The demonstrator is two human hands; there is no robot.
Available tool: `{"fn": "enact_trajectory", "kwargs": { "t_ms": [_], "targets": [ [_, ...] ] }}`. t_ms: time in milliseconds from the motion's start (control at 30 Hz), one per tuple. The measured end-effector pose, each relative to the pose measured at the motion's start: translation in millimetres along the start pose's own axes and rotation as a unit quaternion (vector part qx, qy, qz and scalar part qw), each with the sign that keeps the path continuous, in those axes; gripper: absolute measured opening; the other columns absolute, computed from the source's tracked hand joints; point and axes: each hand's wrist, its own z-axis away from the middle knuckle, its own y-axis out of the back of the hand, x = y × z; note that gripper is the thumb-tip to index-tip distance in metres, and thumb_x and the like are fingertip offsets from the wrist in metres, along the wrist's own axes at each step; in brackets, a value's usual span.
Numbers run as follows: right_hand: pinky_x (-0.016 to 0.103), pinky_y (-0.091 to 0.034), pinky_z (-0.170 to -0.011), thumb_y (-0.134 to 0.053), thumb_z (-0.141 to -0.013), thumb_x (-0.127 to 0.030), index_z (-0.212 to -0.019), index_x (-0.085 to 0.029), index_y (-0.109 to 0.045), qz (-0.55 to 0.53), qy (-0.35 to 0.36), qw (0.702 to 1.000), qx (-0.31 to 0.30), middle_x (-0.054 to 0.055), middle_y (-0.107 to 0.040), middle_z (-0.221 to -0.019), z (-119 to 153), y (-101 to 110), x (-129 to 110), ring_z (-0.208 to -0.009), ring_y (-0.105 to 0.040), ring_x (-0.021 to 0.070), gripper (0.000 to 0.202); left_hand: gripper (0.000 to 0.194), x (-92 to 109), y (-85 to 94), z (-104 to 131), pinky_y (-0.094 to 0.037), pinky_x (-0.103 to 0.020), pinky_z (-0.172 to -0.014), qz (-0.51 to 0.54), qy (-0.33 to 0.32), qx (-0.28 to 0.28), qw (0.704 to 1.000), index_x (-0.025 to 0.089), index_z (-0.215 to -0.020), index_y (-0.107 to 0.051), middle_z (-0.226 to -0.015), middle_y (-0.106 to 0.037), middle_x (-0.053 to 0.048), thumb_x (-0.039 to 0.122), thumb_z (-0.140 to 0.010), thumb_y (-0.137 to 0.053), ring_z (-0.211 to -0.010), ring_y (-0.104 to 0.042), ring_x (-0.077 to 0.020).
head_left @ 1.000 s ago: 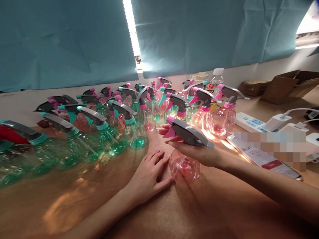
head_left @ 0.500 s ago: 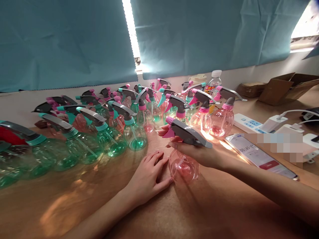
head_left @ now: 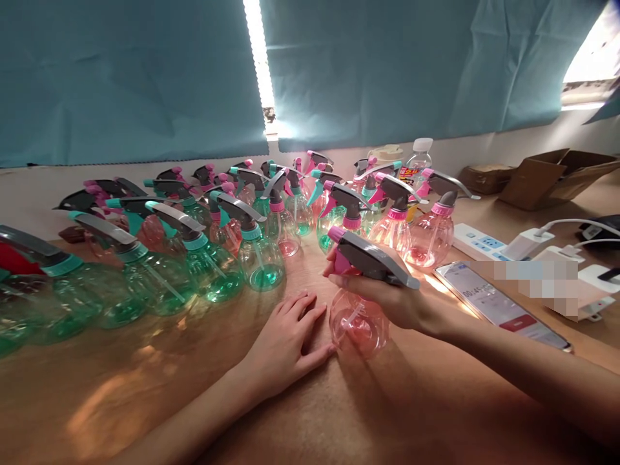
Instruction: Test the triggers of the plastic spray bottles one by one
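A pink spray bottle [head_left: 359,326] with a grey and pink trigger head stands on the wooden table [head_left: 203,387] near the middle. My right hand [head_left: 382,294] is wrapped round its neck, fingers at the pink trigger. Just left of the bottle, my left hand [head_left: 290,336] lies flat on the table with its fingers spread, holding nothing; its thumb tip is close to the bottle's base. Beyond both hands stand several green spray bottles [head_left: 213,271] on the left and several pink ones [head_left: 431,236] at the back and right.
A phone [head_left: 501,303] lies right of the bottles, beside a white power strip [head_left: 477,240] with chargers [head_left: 527,242]. An open cardboard box [head_left: 537,181] stands at the back right. A clear bottle with a white cap [head_left: 421,155] is near the wall.
The fingers of my right hand, stretched forward before, have curled in round the pink trigger. My left hand stays flat on the table. The view has shifted slightly.
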Motion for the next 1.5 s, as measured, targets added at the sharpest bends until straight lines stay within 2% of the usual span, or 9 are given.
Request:
{"fn": "enact_trajectory", "kwargs": {
  "t_ms": [167, 300, 400, 500, 733, 1067, 1200, 1267, 1500],
  "targets": [
    [0.026, -0.041, -0.058, -0.062, -0.087, -0.024, -0.081, -0.023, -0.056, 0.088, 0.002, 0.996, -0.017, -0.005, -0.059, -0.075, 2, 5, -6, -0.066, -0.053, 0.0111, 0.009, 0.053, -2, -1.2, 0, -0.038, -0.054, -0.105, -0.005, 0.0, -0.002, 1.0, 0.016, -0.131, -0.055, -0.14, -0.051, -0.017, 0.049, -0.09, -0.06, -0.129, -0.045, -0.0358],
    [0.03, -0.05, -0.069, -0.06, -0.087, -0.026, -0.09, -0.025, -0.062, 0.066, 0.002, 0.998, -0.008, -0.002, -0.065, -0.085, 4, 5, -5, -0.077, -0.061, 0.0154, 0.004, 0.054, -4, -4.3, 0, -0.036, -0.051, -0.106, -0.01, -0.006, 0.001, 1.0, 0.016, -0.132, -0.054, -0.141, -0.05, -0.017, 0.05, -0.091, -0.059, -0.13, -0.044, -0.0341],
    [0.037, -0.055, -0.075, -0.061, -0.084, -0.023, -0.102, -0.03, -0.066, 0.056, -0.008, 0.998, 0.002, -0.001, -0.069, -0.084, 4, 3, 0, -0.089, -0.066, 0.0231, 0.02, 0.053, -5, -6.8, 0, -0.035, -0.052, -0.107, -0.007, -0.009, 0.01, 1.0, 0.018, -0.133, -0.053, -0.141, -0.05, -0.015, 0.051, -0.091, -0.058, -0.13, -0.044, -0.0337],
    [0.041, -0.058, -0.079, -0.062, -0.083, -0.02, -0.112, -0.033, -0.066, 0.057, -0.007, 0.998, -0.005, -0.001, -0.071, -0.081, 4, 4, 1, -0.093, -0.068, 0.0261, 0.033, 0.053, -6, -8.0, 1, -0.036, -0.053, -0.106, -0.005, -0.01, 0.013, 1.0, 0.019, -0.133, -0.053, -0.14, -0.051, -0.015, 0.051, -0.091, -0.058, -0.129, -0.044, -0.0344],
    [0.035, -0.057, -0.093, -0.059, -0.081, -0.013, -0.134, -0.023, -0.053, -0.034, -0.001, 0.999, -0.018, 0.005, -0.067, -0.123, 0, -2, -4, -0.118, -0.062, 0.0219, 0.054, 0.053, -6, -7.9, 0, -0.035, -0.052, -0.107, -0.019, -0.011, 0.007, 1.0, 0.017, -0.132, -0.053, -0.141, -0.05, -0.016, 0.051, -0.091, -0.057, -0.131, -0.042, -0.0338],
    [0.035, -0.061, -0.084, -0.059, -0.079, -0.012, -0.124, -0.022, -0.061, -0.023, 0.033, 0.999, 0.007, 0.005, -0.067, -0.122, -1, -5, 0, -0.115, -0.063, 0.0239, 0.046, 0.055, -6, -8.3, 1, -0.035, -0.051, -0.107, -0.016, -0.013, 0.009, 1.0, 0.014, -0.131, -0.054, -0.142, -0.049, -0.017, 0.052, -0.091, -0.057, -0.131, -0.042, -0.0345],
    [0.039, -0.06, -0.082, -0.058, -0.079, -0.014, -0.111, -0.023, -0.068, 0.018, 0.022, 1.0, 0.012, 0.004, -0.073, -0.102, -1, -4, -1, -0.103, -0.068, 0.0255, 0.035, 0.055, -6, -8.6, 2, -0.036, -0.051, -0.106, -0.02, -0.014, 0.01, 1.0, 0.015, -0.131, -0.054, -0.142, -0.049, -0.017, 0.053, -0.092, -0.056, -0.131, -0.042, -0.0342],
    [0.041, -0.06, -0.081, -0.057, -0.08, -0.016, -0.112, -0.024, -0.068, 0.031, 0.02, 0.999, 0.006, 0.004, -0.074, -0.096, 0, -4, 0, -0.102, -0.068, 0.0261, 0.035, 0.055, -7, -9.3, 2, -0.036, -0.052, -0.106, -0.022, -0.015, 0.01, 1.0, 0.015, -0.132, -0.053, -0.142, -0.049, -0.017, 0.052, -0.092, -0.056, -0.131, -0.042, -0.0342],
    [0.045, -0.058, -0.085, -0.053, -0.081, -0.017, -0.114, -0.025, -0.069, 0.045, 0.031, 0.998, 0.01, 0.006, -0.071, -0.113, 0, -4, -2, -0.099, -0.069, 0.0255, 0.037, 0.054, -4, -5.6, 1, -0.037, -0.052, -0.106, -0.019, -0.01, -0.001, 1.0, 0.015, -0.133, -0.053, -0.142, -0.049, -0.016, 0.05, -0.092, -0.057, -0.13, -0.042, -0.034]
  ]
}}
